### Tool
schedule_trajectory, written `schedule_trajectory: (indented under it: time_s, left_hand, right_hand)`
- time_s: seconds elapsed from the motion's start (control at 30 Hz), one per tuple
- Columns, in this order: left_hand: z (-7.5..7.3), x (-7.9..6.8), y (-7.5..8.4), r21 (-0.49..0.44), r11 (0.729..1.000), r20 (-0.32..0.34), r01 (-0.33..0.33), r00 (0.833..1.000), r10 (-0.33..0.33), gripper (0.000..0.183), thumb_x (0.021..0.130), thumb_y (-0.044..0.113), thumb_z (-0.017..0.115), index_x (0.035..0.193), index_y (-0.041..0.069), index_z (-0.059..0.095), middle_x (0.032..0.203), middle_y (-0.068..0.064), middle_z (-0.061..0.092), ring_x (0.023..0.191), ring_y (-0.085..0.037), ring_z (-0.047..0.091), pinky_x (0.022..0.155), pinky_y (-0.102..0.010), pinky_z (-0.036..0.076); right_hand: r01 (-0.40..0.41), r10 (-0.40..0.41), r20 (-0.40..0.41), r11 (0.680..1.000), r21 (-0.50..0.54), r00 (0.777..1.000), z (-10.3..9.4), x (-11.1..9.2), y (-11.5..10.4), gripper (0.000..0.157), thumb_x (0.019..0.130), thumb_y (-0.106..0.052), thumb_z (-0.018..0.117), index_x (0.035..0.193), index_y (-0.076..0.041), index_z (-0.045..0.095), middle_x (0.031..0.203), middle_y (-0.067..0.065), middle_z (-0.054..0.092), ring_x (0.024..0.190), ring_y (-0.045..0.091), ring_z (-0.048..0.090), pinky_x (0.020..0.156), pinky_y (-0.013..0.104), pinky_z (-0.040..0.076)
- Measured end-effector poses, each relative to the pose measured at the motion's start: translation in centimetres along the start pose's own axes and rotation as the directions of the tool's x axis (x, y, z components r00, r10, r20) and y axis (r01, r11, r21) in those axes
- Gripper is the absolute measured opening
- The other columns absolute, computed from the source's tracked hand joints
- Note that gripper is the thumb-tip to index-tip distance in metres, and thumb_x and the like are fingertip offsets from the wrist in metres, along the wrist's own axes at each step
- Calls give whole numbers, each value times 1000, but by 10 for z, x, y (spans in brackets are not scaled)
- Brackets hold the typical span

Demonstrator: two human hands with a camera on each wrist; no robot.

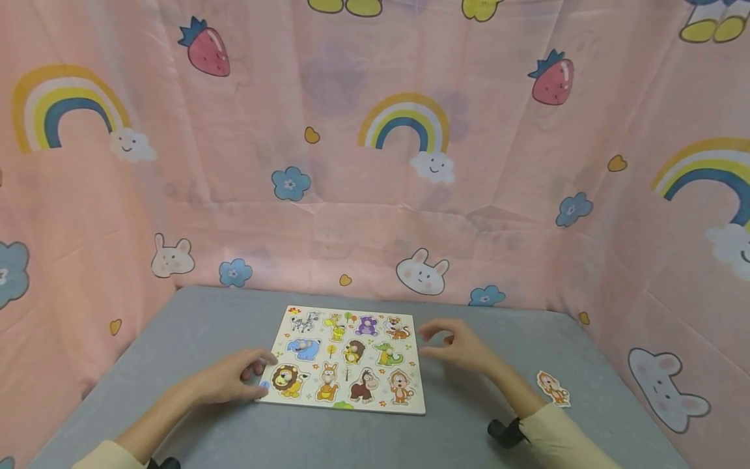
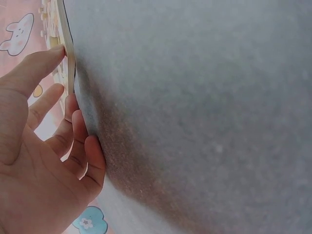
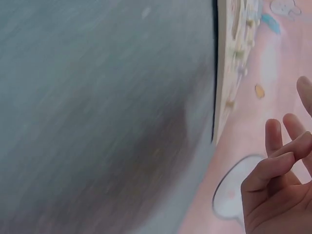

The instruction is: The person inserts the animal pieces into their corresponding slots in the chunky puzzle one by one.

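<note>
A white wooden peg puzzle board (image 1: pixel 346 374) printed with cartoon animals lies flat on the grey table. My left hand (image 1: pixel 231 378) is at its lower left, thumb and index fingertip touching the edge beside the lion (image 1: pixel 287 381). In the left wrist view the left hand (image 2: pixel 53 146) has its thumb against the board's side edge (image 2: pixel 69 58), other fingers loosely bent. My right hand (image 1: pixel 454 345) hovers just off the board's right edge, fingers relaxed and holding nothing. A loose monkey piece (image 1: pixel 553 389) lies on the table beyond the right forearm.
The grey table (image 1: pixel 328 440) is enclosed by a pink curtain (image 1: pixel 328 241) with rainbows, strawberries and rabbits, at the back and both sides. Small pegs stick up from the board's surface. A black strap mount (image 1: pixel 505 433) sits at the right wrist.
</note>
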State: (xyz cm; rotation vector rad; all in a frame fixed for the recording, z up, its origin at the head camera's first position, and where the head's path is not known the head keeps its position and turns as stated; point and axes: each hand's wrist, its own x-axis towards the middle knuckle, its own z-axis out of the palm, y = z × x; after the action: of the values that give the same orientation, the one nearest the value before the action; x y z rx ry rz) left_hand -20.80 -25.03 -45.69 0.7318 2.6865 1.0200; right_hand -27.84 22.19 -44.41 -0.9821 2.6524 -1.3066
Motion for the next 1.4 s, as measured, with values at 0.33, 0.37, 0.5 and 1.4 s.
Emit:
schedule_trajectory:
  time_s: [0.33, 0.37, 0.5, 1.4]
  left_hand:
    - [0, 0, 1, -2, 1000, -2, 1, 1000, -1, 50, 84, 22, 83, 125, 4, 60, 98, -1, 52, 83, -16, 47, 73, -32, 41]
    - [1, 0, 1, -5, 1000, -2, 4, 1000, -4, 50, 84, 22, 83, 125, 4, 60, 98, -1, 52, 83, -17, 47, 73, -32, 40]
    - [1, 0, 1, -11, 1000, 0, 11, 1000, -11, 49, 84, 21, 83, 124, 5, 60, 98, -2, 52, 83, -18, 47, 72, -32, 40]
    - [1, 0, -2, -16, 1000, -3, 4, 1000, -4, 49, 85, 21, 83, 125, 5, 60, 98, -2, 51, 82, -16, 46, 72, -31, 39]
  right_hand:
    - [16, -16, -25, 1000, 9, 1000, -19, -26, 11, 33, 89, -15, 80, 116, 1, 70, 105, 20, 68, 76, 24, 57, 53, 24, 38]
    - [6, -5, -28, 1000, 11, 1000, -21, -29, 12, 33, 89, -16, 80, 116, 1, 70, 105, 20, 68, 79, 24, 58, 54, 25, 39]
    - [-31, 32, -46, 999, 16, 998, -28, -40, 18, 34, 90, -17, 80, 116, 1, 70, 107, 19, 68, 89, 28, 63, 58, 26, 45]
    - [-130, 145, -62, 969, 209, 987, -73, -109, 49, 43, 95, -4, 71, 132, 12, 56, 119, 37, 55, 48, 28, 52, 46, 39, 49]
